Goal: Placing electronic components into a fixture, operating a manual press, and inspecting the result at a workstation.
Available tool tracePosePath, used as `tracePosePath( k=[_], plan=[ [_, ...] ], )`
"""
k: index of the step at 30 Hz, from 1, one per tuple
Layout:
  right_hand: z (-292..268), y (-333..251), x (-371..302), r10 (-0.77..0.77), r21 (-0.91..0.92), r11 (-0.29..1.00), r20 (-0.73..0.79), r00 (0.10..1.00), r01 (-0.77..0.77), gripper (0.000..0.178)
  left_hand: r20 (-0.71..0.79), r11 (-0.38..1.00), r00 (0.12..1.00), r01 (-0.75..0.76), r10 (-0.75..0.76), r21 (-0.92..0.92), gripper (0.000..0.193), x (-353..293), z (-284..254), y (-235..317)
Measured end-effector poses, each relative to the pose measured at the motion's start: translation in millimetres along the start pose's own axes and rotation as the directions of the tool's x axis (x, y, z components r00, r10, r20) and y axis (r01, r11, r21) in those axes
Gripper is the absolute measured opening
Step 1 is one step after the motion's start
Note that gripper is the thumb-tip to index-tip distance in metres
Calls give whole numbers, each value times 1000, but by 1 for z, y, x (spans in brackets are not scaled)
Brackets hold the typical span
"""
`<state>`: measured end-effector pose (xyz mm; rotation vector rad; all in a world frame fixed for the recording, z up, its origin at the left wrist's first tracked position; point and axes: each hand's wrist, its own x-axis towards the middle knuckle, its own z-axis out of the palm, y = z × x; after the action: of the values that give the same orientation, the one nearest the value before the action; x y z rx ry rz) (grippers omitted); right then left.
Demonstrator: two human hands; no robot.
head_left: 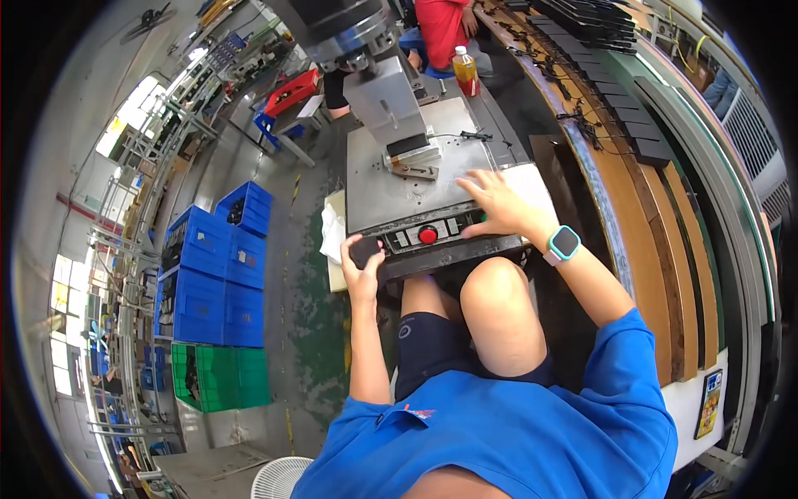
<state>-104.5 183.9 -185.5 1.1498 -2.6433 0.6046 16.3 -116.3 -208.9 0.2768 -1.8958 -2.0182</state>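
Observation:
My left hand (pixel 362 268) is closed around a small black box-shaped part (pixel 364 250) at the left front corner of a bench machine. Fingers spread, my right hand (pixel 503 208) hovers at the right front of the metal plate (pixel 374 195), its thumb by the right end of the control panel. A red round button (pixel 428 234) sits mid-panel between my hands. Behind, a silver metal press head (pixel 385 104) stands over a small metal fixture (pixel 416 162) on the plate. Whether head and fixture touch, I cannot tell. A black cable (pixel 474 135) lies behind the fixture.
Rows of black boxes with cables (pixel 628 125) line a conveyor on my right. A bottle of reddish-yellow drink (pixel 465 71) stands behind the plate. Blue crates (pixel 229 274) and a green crate (pixel 220 377) are stacked at left. A person in red (pixel 445 33) sits beyond the machine.

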Motion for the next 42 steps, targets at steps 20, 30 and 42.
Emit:
tracePosePath(
  k=[20, 30, 42],
  plan=[
    [-306, 155, -258, 401, -460, 289, -738, 543, -839, 50, 802, 546, 548, -759, 239, 355, 37, -96, 145, 73],
    [-312, 237, -459, 785, -157, -111, -619, 10, -981, 74, 755, 679, 598, -673, 267, 293, 28, -92, 146, 77],
    [-168, 237, -116, 912, -170, 139, -362, 193, -976, 109, 707, 680, 613, -688, 354, 255, 31, -109, 151, 82]
  ],
)
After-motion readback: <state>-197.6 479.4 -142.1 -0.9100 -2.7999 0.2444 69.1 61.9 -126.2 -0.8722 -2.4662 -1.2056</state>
